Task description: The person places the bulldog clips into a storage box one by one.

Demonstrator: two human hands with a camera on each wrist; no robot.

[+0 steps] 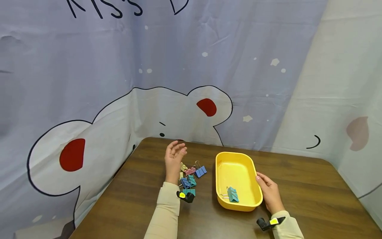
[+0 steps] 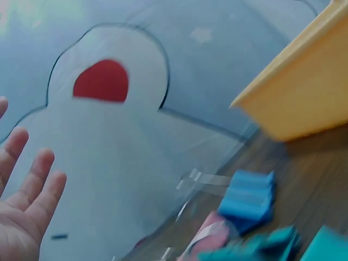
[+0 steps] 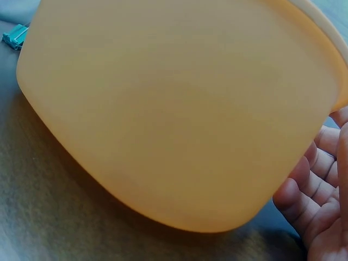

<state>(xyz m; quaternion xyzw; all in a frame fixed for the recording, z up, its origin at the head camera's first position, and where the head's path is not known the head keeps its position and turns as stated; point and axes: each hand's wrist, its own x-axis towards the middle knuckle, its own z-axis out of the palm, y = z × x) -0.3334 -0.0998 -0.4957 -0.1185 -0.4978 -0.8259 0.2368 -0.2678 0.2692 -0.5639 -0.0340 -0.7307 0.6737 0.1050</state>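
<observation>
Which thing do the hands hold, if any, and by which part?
The left hand holds nothing. The right hand is against the right side of the yellow tray; whether it grips or only touches is unclear.

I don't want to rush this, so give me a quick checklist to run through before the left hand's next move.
1. Left hand free: ok, nothing shows in it.
2. Tray open side up: ok.
3. Room in the tray: ok, just one green clip lies near its front end.
4. Loose clips spread apart: not ok, they lie bunched together to the left of the tray.
5. Right hand gripping the tray firmly: cannot tell, though it touches the side.
6. Full count of loose clips: cannot tell, the left hand may hide some.
</observation>
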